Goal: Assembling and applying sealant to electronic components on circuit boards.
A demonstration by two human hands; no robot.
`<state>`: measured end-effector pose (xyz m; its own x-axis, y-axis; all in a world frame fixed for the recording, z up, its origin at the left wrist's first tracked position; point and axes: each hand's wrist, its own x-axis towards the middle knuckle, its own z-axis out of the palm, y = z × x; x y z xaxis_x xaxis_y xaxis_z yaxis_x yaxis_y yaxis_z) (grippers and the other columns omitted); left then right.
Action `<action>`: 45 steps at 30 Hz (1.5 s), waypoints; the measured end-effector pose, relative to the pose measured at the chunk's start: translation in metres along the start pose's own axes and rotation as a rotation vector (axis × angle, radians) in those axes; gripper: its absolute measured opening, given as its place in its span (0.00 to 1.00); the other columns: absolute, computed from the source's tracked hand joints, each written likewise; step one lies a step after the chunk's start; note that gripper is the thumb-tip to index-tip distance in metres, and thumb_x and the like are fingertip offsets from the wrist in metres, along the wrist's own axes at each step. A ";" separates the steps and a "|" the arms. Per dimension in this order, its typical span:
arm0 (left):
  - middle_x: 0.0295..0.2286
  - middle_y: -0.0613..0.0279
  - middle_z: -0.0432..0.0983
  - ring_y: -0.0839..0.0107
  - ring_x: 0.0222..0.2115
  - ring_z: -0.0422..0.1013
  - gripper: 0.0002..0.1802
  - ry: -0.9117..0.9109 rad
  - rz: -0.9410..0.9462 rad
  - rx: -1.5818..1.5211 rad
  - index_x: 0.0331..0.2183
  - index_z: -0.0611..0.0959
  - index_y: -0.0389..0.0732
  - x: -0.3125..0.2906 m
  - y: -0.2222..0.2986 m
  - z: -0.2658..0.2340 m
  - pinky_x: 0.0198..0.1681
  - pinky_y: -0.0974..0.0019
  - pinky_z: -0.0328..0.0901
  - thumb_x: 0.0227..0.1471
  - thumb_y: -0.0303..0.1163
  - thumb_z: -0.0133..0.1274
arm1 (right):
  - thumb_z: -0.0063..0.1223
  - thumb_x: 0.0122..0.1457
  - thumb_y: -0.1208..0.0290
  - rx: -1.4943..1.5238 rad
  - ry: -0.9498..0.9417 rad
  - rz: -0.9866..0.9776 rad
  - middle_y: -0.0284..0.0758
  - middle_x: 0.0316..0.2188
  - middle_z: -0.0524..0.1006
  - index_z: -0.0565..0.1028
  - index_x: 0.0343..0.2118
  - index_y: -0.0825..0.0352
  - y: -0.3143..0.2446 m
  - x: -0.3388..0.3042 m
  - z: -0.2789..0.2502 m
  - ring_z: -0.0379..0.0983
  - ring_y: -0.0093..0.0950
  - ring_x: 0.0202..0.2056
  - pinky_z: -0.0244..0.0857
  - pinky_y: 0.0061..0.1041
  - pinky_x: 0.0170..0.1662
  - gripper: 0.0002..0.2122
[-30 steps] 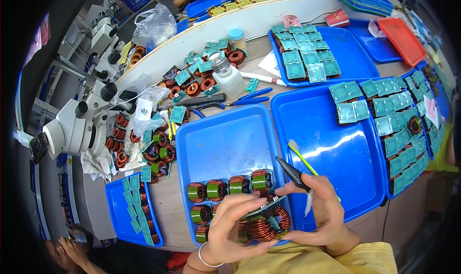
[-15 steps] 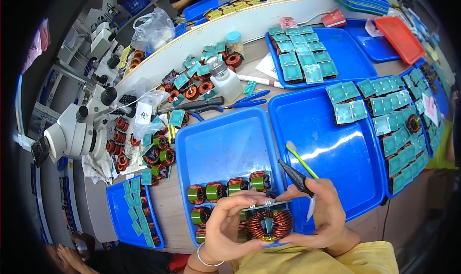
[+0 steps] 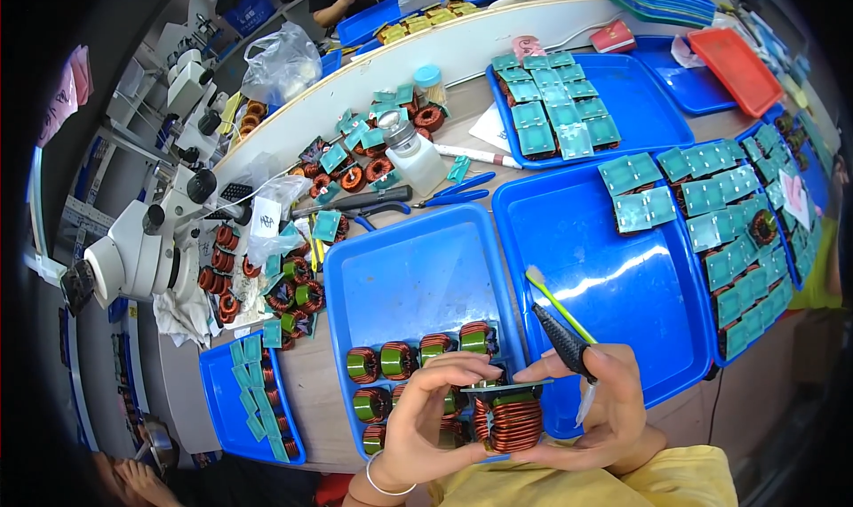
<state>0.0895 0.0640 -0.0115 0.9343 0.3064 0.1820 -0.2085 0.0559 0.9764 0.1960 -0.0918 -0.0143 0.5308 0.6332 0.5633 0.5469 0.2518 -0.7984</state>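
A copper-wound toroidal coil (image 3: 514,425) with a thin green circuit board (image 3: 506,388) across its top is held between my two hands, above the near edge of a blue tray (image 3: 409,254). My left hand (image 3: 426,423) grips its left side, thumb below and fingers up at the board. My right hand (image 3: 613,409) closes on the right side, its thumb under the coil and a fingertip near the board's end. A dark, tapered tool (image 3: 562,340) with a pale translucent end is tucked in the right fingers; its kind is unclear. Green-banded coils (image 3: 397,360) sit in rows beside my left hand.
A green-handled brush (image 3: 560,304) is over the right blue tray (image 3: 582,227). Trays of board-topped coils (image 3: 733,223) stand right and at the back. Pliers (image 3: 458,190), a bottle (image 3: 413,156) and loose coils lie beyond. Microscopes (image 3: 124,249) line the left.
The coil has turned in my hands: its open centre faced me before, and now its wound side does. The dark tool has shifted slightly right and nearer.
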 end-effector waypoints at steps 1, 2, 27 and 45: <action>0.38 0.49 0.70 0.58 0.46 0.63 0.34 0.011 0.012 0.022 0.39 0.68 0.36 0.000 0.000 0.000 0.51 0.56 0.55 0.26 0.23 0.67 | 0.73 0.30 0.73 0.007 0.003 -0.011 0.45 0.43 0.62 0.50 0.57 0.69 0.001 0.001 0.000 0.73 0.36 0.37 0.67 0.29 0.39 0.50; 0.38 0.49 0.70 0.58 0.46 0.63 0.34 0.022 0.025 0.043 0.39 0.68 0.36 -0.001 0.000 0.000 0.51 0.56 0.55 0.26 0.24 0.67 | 0.73 0.30 0.73 0.014 0.005 -0.022 0.45 0.43 0.61 0.50 0.57 0.69 0.001 0.001 0.000 0.73 0.36 0.36 0.68 0.29 0.37 0.50; 0.41 0.42 0.66 0.61 0.40 0.69 0.34 0.058 -0.004 0.076 0.40 0.70 0.32 -0.002 0.001 -0.001 0.47 0.59 0.62 0.26 0.23 0.67 | 0.71 0.34 0.69 0.011 0.146 -0.036 0.46 0.39 0.69 0.61 0.48 0.78 0.003 -0.001 0.009 0.68 0.36 0.39 0.64 0.28 0.38 0.38; 0.39 0.52 0.73 0.59 0.48 0.62 0.37 0.052 0.273 0.376 0.45 0.66 0.36 -0.005 0.007 -0.006 0.51 0.58 0.55 0.30 0.24 0.66 | 0.69 0.32 0.79 0.258 -0.020 -0.028 0.41 0.46 0.61 0.49 0.58 0.66 0.019 0.002 0.005 0.67 0.39 0.43 0.69 0.39 0.40 0.47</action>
<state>0.0817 0.0682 -0.0062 0.8420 0.3095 0.4419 -0.3169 -0.3792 0.8694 0.2046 -0.0821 -0.0294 0.5030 0.6372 0.5839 0.3772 0.4461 -0.8116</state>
